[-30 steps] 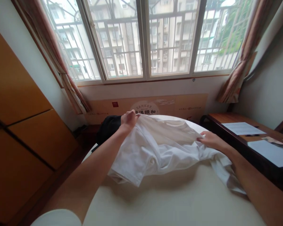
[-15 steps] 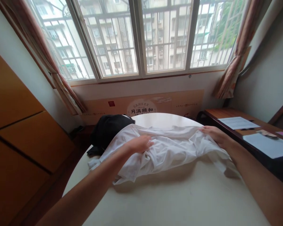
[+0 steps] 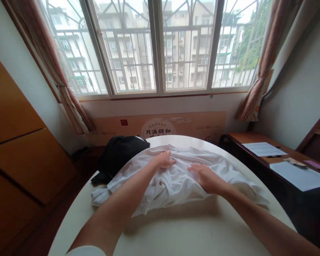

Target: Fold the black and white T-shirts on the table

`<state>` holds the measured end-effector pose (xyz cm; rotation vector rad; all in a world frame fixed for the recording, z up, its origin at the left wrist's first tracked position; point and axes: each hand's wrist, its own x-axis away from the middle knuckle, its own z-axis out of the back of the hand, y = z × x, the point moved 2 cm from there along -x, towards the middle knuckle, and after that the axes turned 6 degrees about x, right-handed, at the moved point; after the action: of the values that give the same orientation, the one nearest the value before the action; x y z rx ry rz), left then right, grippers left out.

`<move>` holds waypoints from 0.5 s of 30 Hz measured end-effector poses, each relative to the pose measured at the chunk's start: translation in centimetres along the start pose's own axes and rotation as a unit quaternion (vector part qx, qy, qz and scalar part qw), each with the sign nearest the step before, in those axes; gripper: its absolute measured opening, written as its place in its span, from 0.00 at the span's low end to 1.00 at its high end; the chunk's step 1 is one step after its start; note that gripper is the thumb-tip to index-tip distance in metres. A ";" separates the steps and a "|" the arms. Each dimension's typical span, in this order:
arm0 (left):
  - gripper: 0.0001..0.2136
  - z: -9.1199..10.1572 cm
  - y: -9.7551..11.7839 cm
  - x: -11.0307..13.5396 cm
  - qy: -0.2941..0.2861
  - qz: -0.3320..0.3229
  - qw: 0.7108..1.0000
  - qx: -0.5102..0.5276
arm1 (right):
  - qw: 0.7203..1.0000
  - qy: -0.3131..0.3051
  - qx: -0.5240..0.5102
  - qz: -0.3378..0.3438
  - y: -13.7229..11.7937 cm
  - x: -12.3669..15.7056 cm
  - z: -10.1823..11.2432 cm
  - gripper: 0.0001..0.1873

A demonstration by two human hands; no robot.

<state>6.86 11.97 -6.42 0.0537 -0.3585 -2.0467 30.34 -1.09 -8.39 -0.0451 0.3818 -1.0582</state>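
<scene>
A crumpled white shirt (image 3: 224, 167) lies spread across the far half of a round cream table (image 3: 192, 231). My left hand (image 3: 164, 159) rests on the shirt's upper middle, fingers curled into the cloth. My right hand (image 3: 205, 176) lies flat on the shirt just to the right, fingers stretched out and apart. A black garment (image 3: 117, 153) sits bunched at the table's far left edge, partly under the white shirt.
A dark wooden desk (image 3: 245, 137) with white papers (image 3: 264, 148) and a pen stands at the right. Wooden cabinets (image 3: 21, 149) line the left wall. A printed cardboard panel (image 3: 160, 125) leans under the barred window, with curtains on both sides.
The shirt was held up a second ago and now lies on the table. My right hand has moved left from the shirt's right edge to its middle. My left hand stays on the cloth.
</scene>
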 end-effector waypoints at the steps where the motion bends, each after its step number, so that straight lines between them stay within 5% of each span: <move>1: 0.40 0.2 -0.5 -0.3 -0.007 0.003 1.000 0.000 | 0.999 -0.027 -0.023 -0.003 -0.3 -0.1 -0.3 0.27; 9: 0.39 0.3 -4.7 -1.2 0.019 0.039 0.999 -0.023 | 0.979 -0.124 0.025 -0.159 2.0 0.0 -1.1 0.45; 15: 0.37 -0.3 -6.3 -1.8 0.032 0.051 0.998 -0.024 | 0.975 -0.047 0.023 -0.216 5.7 -0.9 -0.9 0.36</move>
<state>2.42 16.29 -8.62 0.0702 -0.2677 -1.9476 34.42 2.60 -10.17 -0.1423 0.2668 -1.4897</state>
